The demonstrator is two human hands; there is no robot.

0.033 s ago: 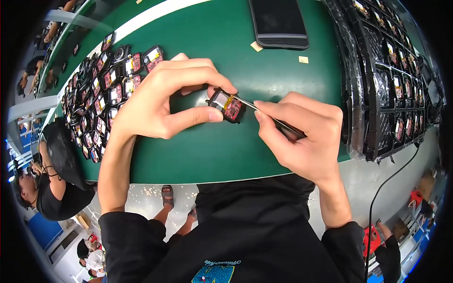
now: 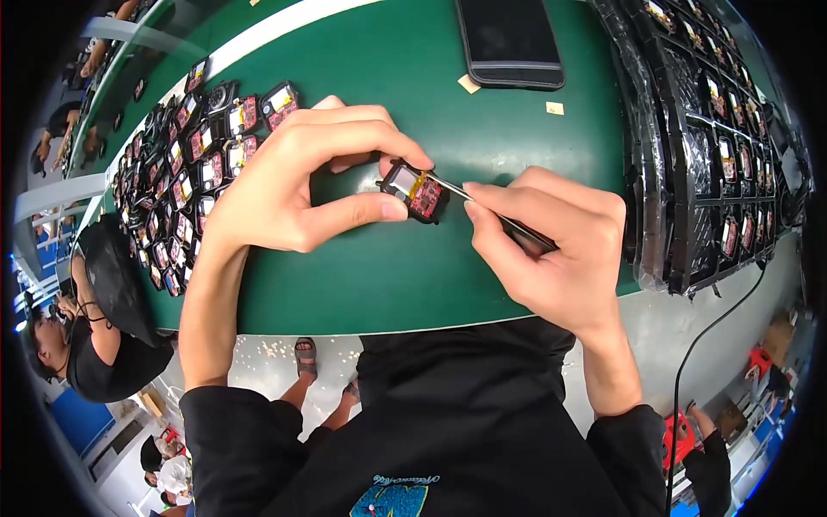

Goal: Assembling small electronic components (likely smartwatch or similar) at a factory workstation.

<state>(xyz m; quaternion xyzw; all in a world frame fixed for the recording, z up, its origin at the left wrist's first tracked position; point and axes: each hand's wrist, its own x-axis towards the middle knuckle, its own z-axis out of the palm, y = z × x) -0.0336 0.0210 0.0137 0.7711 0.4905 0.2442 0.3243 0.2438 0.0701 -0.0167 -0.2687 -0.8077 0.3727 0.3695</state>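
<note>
Above the green worktop (image 2: 362, 276), left hand (image 2: 284, 185) pinches a small black module (image 2: 413, 191) between thumb and fingertips. Right hand (image 2: 551, 246) is closed on thin tweezers (image 2: 482, 211), tip apparently touching the module's red board.

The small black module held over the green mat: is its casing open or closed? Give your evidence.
Open: the small black module shows a bare red circuit board, with no cover over it.

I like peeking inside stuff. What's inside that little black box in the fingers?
The small black case lies open: a red circuit board and a yellow strip show. The tweezers touch it. The left hand covers its far edge.
</note>
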